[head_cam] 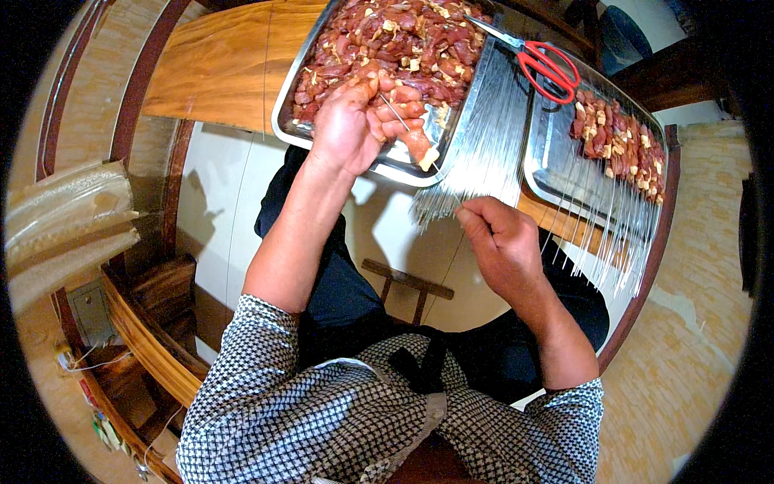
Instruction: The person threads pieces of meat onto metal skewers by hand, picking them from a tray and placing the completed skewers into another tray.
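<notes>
My right hand point(505, 242) pinches the lower end of a thin metal skewer point(395, 113). A piece of raw meat point(417, 145) and a pale yellowish chunk point(429, 159) are on the skewer. My left hand point(363, 118) is palm up over the near edge of a metal tray point(282, 91) heaped with raw meat pieces point(387, 36); its curled fingers hold the meat on the skewer. Many bare metal skewers point(490, 127) lie fanned beside that tray. Red-handled scissors point(549, 71) rest across their far end.
A second metal tray point(538, 172) at the right holds a row of loaded meat skewers point(623, 145), their bare ends sticking out over its near rim. Both trays stand on a wooden table point(211, 66). A wooden chair point(151, 339) is at the left, and a dark bin point(623, 39) stands beyond the table.
</notes>
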`<state>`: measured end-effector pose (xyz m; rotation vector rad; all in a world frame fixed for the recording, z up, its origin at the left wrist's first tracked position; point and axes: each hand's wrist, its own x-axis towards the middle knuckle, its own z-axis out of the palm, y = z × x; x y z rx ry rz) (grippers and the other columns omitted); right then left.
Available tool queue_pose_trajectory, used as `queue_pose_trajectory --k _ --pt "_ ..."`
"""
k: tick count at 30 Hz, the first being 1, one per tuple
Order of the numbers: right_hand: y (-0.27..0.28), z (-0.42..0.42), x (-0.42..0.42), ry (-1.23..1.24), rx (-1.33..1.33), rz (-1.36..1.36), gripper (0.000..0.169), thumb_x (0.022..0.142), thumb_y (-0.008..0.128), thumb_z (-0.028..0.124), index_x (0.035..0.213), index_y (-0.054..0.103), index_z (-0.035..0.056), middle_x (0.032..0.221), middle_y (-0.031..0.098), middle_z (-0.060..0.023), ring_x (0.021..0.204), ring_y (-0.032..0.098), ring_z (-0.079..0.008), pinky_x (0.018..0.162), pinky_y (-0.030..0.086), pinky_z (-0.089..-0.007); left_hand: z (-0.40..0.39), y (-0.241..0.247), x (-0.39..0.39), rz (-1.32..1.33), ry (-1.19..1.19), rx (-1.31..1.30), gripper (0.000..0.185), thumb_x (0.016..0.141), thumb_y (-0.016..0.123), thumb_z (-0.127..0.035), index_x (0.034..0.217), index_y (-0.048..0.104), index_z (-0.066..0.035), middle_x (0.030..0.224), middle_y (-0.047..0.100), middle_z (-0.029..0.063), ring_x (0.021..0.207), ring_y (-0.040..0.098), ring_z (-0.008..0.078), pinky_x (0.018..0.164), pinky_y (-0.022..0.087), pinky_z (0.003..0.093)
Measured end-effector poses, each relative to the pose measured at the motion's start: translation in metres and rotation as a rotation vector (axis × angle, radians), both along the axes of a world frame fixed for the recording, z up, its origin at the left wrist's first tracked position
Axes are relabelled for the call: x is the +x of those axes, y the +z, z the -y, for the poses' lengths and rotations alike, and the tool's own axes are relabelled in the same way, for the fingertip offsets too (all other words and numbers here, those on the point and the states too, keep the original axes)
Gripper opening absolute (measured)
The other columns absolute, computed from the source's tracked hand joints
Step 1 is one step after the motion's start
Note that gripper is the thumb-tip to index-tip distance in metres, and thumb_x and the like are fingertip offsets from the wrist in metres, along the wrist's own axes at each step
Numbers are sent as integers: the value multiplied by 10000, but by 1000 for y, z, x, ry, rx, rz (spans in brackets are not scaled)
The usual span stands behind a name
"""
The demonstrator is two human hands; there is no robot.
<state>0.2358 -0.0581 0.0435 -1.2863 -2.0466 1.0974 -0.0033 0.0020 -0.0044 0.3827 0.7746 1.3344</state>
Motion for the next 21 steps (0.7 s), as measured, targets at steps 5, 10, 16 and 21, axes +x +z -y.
queue_pose_trajectory --k 5,10,16,21 --pt "-1 4 -3 -105 -252 -107 87 824 595 111 859 599 31 743 615 -159 668 626 -286 607 494 -354 1 2 9 90 5 28 211 944 397 -247 918 511 -71 1010 597 193 898 615 319 829 499 492" --pt "-7 10 -9 -99 -153 -112 89 836 585 103 875 592 24 762 613 -163 671 623 -287 612 496 -351 2 -2 16 210 49 36 198 935 416 -248 917 513 -76 1027 595 184 926 597 310 866 473 499" --pt "-14 10 -16 -58 127 -68 79 827 591 90 865 584 21 750 611 -155 673 618 -319 596 499 -374 2 -3 21 213 84 37 209 937 400 -254 938 502 -72 1054 580 197 923 587 322 880 460 506" --pt "-17 10 -16 -93 106 -68 78 805 616 85 846 581 28 741 608 -152 653 615 -310 586 496 -372 4 4 25 196 96 13 205 938 378 -239 945 495 -71 1048 576 198 923 582 329 893 450 507"
